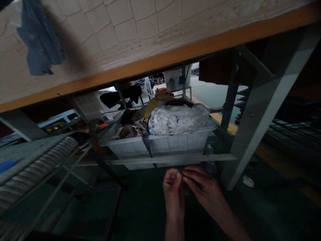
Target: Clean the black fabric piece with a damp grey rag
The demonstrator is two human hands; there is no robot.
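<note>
My left hand (172,183) is closed, its thumb pressed against curled fingers. Right beside it, my right hand (199,182) pinches with thumb and fingertips, and the fingertips of both hands meet. Whatever lies between them is too small and dark to make out. Both hands are low in the view, in front of a white plastic bin (163,147) under the table. A clear plastic bag with blue print (173,118), full of white pieces, rests on top of the bin among crumpled cloth (127,130).
Above is a table (120,20) with a wooden edge and a grey-blue cloth piece (41,40). A metal leg (271,110) stands at right, a crossbar (180,158) before the bin. A padded stool (37,160) is at left, a clear bottle (210,157) beside the bin.
</note>
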